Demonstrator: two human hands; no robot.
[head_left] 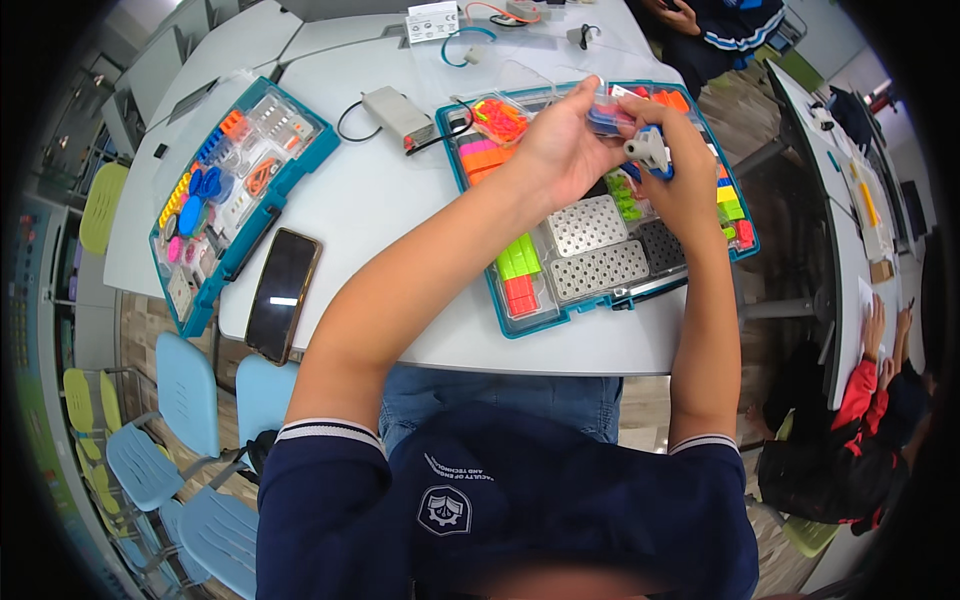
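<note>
Both of my hands meet above the right-hand teal case (545,322), which holds colourful building-kit parts. My right hand (685,170) is closed around a small grey and blue part (648,150) with a rounded grey end. My left hand (565,145) is turned palm up beside it, thumb raised and the other fingers curled. A clear plastic piece with blue and red in it (605,115) shows between the hands; whether my left fingers grip it is hard to see. Beneath the hands lie perforated grey plates (598,270), green parts (628,200) and a clear bag of orange pieces (498,122).
Left of me a second teal case (285,180) sits open with sorted parts. A phone (284,295) lies near the table edge. A grey box with black cables (397,117) stands between the cases. Blue chairs (187,395) are at the left; other people sit at the right.
</note>
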